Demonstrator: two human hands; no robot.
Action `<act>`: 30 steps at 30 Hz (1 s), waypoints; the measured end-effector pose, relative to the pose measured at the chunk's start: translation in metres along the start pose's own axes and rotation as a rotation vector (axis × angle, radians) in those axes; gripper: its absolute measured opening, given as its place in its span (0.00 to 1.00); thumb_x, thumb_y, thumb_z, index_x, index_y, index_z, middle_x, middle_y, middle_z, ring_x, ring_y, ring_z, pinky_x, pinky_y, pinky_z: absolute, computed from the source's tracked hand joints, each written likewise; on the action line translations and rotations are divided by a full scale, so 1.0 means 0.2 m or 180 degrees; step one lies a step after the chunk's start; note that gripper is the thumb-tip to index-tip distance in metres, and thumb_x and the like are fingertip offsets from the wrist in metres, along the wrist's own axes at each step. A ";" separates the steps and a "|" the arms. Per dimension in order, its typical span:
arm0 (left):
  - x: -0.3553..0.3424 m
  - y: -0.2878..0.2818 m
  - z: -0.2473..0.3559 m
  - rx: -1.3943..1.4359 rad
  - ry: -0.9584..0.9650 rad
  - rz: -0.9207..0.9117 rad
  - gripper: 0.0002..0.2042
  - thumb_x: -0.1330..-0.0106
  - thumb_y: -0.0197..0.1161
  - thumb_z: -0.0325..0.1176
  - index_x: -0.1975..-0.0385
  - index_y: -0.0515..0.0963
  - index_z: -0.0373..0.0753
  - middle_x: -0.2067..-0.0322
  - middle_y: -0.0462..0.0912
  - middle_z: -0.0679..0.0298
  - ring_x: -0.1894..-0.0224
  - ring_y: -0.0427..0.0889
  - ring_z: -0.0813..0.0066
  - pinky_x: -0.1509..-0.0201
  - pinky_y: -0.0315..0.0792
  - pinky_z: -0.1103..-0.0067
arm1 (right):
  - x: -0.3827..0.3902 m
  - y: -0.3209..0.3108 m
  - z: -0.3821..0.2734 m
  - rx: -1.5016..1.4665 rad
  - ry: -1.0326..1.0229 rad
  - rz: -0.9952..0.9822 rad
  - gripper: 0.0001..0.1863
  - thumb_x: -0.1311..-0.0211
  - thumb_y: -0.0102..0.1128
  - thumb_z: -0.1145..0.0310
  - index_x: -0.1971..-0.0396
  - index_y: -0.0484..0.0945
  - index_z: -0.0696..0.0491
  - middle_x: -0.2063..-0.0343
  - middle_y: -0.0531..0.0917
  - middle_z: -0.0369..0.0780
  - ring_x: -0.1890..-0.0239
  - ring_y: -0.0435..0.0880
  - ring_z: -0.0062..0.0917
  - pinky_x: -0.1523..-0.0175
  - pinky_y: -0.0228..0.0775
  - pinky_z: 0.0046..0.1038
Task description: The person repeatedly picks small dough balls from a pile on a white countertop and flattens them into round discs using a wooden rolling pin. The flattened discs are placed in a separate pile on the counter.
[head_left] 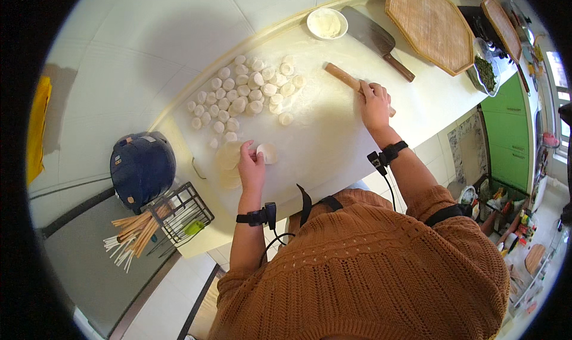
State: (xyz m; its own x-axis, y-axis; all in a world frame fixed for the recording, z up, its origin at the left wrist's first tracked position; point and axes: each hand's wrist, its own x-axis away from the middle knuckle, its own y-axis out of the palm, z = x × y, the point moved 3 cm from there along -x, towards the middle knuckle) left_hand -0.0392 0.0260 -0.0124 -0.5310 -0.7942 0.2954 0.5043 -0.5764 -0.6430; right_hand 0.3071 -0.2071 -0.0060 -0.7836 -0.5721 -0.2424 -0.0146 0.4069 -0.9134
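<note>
Head view: left hand (251,168) pinches one flat, round white dough wrapper (269,153) between thumb and fingers. Right hand (375,106), at its 2 o'clock, curls fingers over brown wooden rolling pin (342,76). Flat cream dough rounds (226,156) at 9; small floured dough pieces (255,94) near 12; round white bowl (325,37) at 1.

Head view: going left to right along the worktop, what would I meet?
Black wire rack, left hand pinching a dough disc, white bowl, right hand on a wooden rolling pin, woven tray, container of chopped greens.
</note>
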 end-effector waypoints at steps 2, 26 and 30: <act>0.00 0.03 -0.01 0.0259 0.0075 0.0016 0.24 0.25 0.67 0.25 0.31 0.71 0.41 0.59 0.88 0.57 0.59 0.88 0.65 0.50 0.82 0.69 | 0.00 -0.03 -0.03 0.0077 -0.0098 0.0217 0.21 0.27 0.65 0.65 0.37 0.85 0.49 0.46 0.85 0.44 0.39 0.82 0.42 0.32 0.71 0.47; 0.13 0.17 -0.18 0.0589 0.0839 0.1091 0.17 0.26 0.70 0.31 0.43 0.76 0.32 0.55 0.85 0.56 0.55 0.87 0.67 0.47 0.83 0.71 | -0.20 0.42 -0.65 -0.3130 -0.1820 -0.1909 0.15 0.39 0.56 0.66 0.79 0.75 0.64 0.79 0.76 0.56 0.67 0.85 0.53 0.40 0.83 0.44; 0.13 0.17 -0.17 0.0592 0.0695 0.1073 0.16 0.26 0.69 0.32 0.46 0.77 0.31 0.57 0.85 0.54 0.57 0.87 0.63 0.50 0.82 0.69 | -0.11 0.38 -0.56 -0.3157 -0.1747 -0.2064 0.17 0.39 0.58 0.65 0.81 0.70 0.63 0.81 0.74 0.53 0.77 0.75 0.50 0.51 0.83 0.45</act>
State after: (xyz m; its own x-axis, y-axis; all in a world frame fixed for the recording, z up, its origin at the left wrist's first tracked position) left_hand -0.0598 -0.0073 -0.0509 -0.4372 -0.8959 -0.0783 0.7773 -0.3327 -0.5339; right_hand 0.2534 -0.0830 -0.0333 -0.1105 -0.9796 -0.1680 -0.9254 0.1631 -0.3421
